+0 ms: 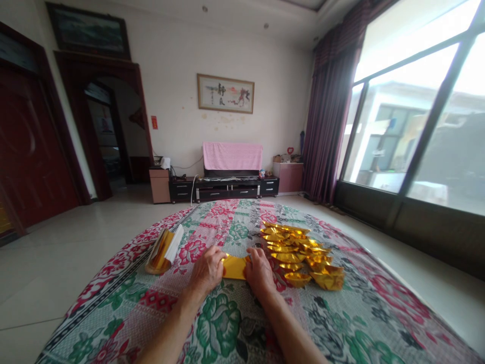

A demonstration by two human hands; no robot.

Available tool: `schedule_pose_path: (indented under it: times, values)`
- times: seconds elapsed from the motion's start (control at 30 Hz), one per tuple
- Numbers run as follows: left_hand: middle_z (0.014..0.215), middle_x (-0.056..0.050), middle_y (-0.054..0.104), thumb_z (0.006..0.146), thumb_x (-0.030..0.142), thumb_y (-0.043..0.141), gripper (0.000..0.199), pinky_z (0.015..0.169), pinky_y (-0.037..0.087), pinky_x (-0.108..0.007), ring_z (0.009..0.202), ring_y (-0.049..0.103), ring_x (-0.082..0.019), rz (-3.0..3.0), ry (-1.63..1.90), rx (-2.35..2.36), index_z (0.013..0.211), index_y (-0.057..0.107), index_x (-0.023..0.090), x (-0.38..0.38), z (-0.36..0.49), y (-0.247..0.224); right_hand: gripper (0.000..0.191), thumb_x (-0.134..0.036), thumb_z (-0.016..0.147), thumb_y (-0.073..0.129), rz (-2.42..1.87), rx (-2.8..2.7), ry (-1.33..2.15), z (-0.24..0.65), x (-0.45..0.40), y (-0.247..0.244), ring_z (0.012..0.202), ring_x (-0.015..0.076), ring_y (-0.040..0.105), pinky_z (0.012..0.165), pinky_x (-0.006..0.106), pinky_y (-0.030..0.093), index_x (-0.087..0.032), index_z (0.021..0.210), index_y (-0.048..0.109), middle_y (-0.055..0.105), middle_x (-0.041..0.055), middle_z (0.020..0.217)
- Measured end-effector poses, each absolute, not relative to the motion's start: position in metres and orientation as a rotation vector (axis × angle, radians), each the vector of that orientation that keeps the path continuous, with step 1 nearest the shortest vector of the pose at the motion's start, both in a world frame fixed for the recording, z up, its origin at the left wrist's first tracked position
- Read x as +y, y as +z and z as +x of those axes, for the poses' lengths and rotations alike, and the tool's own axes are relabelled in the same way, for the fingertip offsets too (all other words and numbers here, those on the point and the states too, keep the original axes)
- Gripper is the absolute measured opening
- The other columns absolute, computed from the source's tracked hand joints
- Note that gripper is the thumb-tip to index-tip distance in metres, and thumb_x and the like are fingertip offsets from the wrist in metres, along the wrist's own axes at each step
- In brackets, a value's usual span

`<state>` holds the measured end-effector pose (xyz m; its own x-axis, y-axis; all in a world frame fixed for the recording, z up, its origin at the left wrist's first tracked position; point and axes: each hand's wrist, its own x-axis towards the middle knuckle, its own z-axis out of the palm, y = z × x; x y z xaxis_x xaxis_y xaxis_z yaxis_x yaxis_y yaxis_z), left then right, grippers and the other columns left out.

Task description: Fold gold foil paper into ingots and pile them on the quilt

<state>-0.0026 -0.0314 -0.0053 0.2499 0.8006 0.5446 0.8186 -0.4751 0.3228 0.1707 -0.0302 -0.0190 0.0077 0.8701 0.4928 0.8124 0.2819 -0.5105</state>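
A piece of shiny gold paper lies flat between my hands, low over the flowered cloth. My left hand grips its left edge, thumb and fingers pressed together. On the other side, my right hand is closed on the right edge. To the right stand several folded gold paper pieces in rows, shaped like small boats. At the left, a stack of gold and white paper sheets rests curled in a holder whose details are hard to make out.
A round table with a flowered cloth fills the foreground. Beyond it stand a low black cabinet and a screen under a pink cloth. Purple curtains and large windows are at the right, a dark red door at the left.
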Motion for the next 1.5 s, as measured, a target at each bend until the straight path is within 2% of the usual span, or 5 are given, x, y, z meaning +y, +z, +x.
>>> schedule_pose_path:
  times: [0.17,0.43,0.83,1.1,1.5]
  values:
    - [0.085,-0.004,0.058,0.076,0.009,0.047,0.024,0.079,0.044,-0.028,0.085,0.052,-0.016,-2.532,-1.021,-1.410,0.084,0.066,0.020,-0.033,0.004,-0.004,0.039,-0.006,0.072,0.043,-1.485,-1.813,0.104,0.169,-0.029,-0.020,0.094,0.0181,0.055,0.078,0.025,0.042,-0.015,0.108,0.055,0.055,0.0096,0.105]
    - [0.121,-0.008,0.051,0.074,0.007,0.050,0.026,0.097,0.038,-0.041,0.113,0.042,-0.025,-2.342,-1.038,-1.248,0.091,0.065,0.019,-0.035,0.004,0.002,0.040,-0.007,0.073,0.044,-1.497,-1.841,0.098,0.167,-0.032,-0.017,0.095,0.0187,0.055,0.076,0.025,0.042,-0.015,0.111,0.053,0.055,0.0102,0.107]
    - [0.082,-0.003,0.059,0.082,0.015,0.043,0.022,0.075,0.042,-0.026,0.082,0.053,-0.016,-2.668,-0.826,-1.333,0.076,0.063,0.020,-0.040,0.011,-0.001,0.040,-0.007,0.073,0.042,-1.498,-1.859,0.046,0.167,-0.031,-0.022,0.093,0.0187,0.054,0.076,0.026,0.041,-0.017,0.110,0.053,0.055,0.0086,0.103]
    - [0.083,-0.002,0.058,0.083,0.021,0.041,0.019,0.078,0.039,-0.029,0.083,0.051,-0.017,-2.692,-0.809,-1.443,0.080,0.061,0.020,-0.033,0.003,-0.010,0.029,-0.012,0.076,0.047,-1.366,-1.907,-0.130,0.164,-0.043,-0.006,0.104,0.0216,0.044,0.085,0.031,0.035,-0.021,0.100,0.059,0.054,0.0062,0.113]
    - [0.083,-0.003,0.060,0.080,0.017,0.044,0.018,0.079,0.041,-0.029,0.084,0.053,-0.016,-2.777,-0.947,-1.398,0.080,0.062,0.020,-0.030,0.001,-0.009,0.018,-0.014,0.063,0.054,-1.154,-2.205,0.151,0.172,-0.058,-0.007,0.086,0.0153,0.050,0.077,0.026,0.035,-0.020,0.079,0.059,0.059,0.0013,0.094]
